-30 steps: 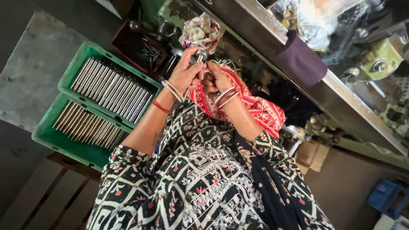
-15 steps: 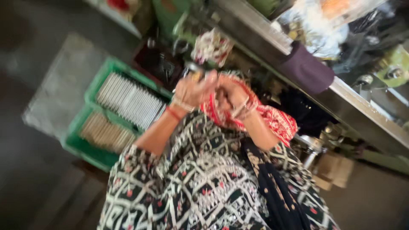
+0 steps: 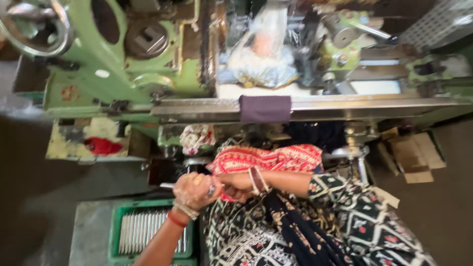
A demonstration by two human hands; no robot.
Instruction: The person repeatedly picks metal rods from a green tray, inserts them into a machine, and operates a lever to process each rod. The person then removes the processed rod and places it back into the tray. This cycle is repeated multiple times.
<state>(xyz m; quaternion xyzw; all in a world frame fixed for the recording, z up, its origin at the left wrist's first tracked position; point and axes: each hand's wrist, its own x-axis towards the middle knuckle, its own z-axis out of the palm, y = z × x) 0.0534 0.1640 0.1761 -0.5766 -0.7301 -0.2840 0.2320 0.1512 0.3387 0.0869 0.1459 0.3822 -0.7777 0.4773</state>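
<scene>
My left hand, with rings, bangles and a red bracelet, is closed around a short silvery metal rod whose end sticks out to the left. My right hand, bangles on its wrist, is pressed against the left one with its fingers curled. The blur hides what it grips. A red patterned cloth drapes over my right forearm. Both hands sit just below the green machine and above my black-and-white patterned clothing.
A green crate of metal rods lies below the left hand. The machine has a handwheel, a long steel rail with a dark purple cloth over it, and a plastic bag on top. Cardboard lies at the right.
The view has swung round and upward, so the green machine fills the top and the crate has slid to the bottom left. My hands stay together, held before the machine.
</scene>
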